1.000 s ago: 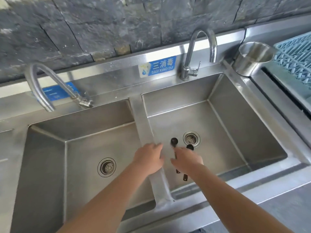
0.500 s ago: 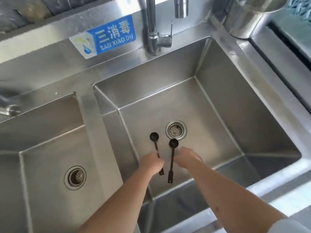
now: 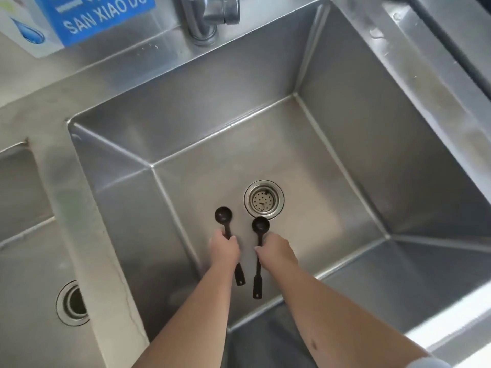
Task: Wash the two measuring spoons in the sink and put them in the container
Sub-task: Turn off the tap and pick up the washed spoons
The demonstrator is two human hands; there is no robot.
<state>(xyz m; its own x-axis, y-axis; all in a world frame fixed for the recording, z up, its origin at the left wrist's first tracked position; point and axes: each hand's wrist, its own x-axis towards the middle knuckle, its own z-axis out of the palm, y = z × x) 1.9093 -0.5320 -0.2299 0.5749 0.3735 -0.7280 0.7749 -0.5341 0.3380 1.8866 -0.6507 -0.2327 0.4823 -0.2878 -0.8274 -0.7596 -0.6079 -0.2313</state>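
Observation:
Two black measuring spoons lie side by side on the floor of the right steel sink basin, bowls pointing away from me. My left hand is closed over the handle of the left measuring spoon. My right hand has its fingers around the handle of the right measuring spoon, whose bowl lies just below the drain. Both handle ends stick out below my hands. The container is out of view.
The base of the tap stands on the back ledge above the basin, and no water runs. A blue label is stuck on the back ledge. The left basin with its own drain lies beyond the divider.
The view has dropped closer to the right basin. Both hands went from the divider down to the basin floor and closed on the spoon handles.

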